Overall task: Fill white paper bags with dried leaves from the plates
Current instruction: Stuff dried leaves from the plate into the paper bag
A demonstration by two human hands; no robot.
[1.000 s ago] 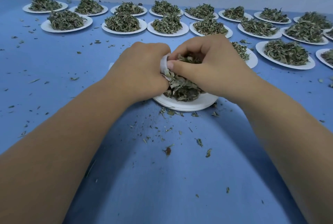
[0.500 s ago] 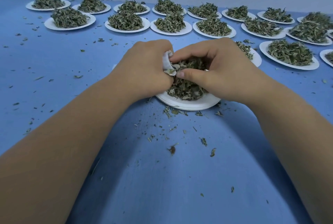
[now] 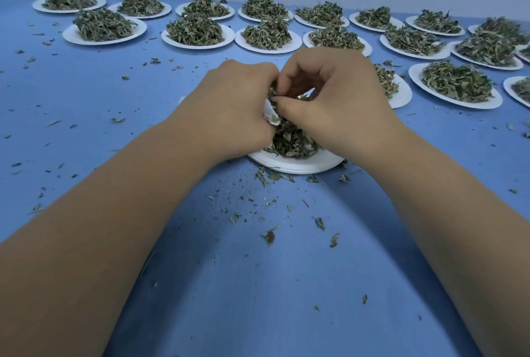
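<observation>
Head view shows a blue table (image 3: 86, 104) with many white plates (image 3: 104, 34) of dried leaves in rows from 10 to 2 o'clock. At the centre, the left hand (image 3: 229, 111) is closed around a white paper bag (image 3: 270, 111), of which only the rim shows. The right hand (image 3: 335, 104), at 3 o'clock of the bag and touching it, pinches dried leaves (image 3: 292, 141) at its mouth. Under both hands stands the near plate (image 3: 298, 164). Leaf crumbs (image 3: 269, 237) lie at 6 o'clock.
</observation>
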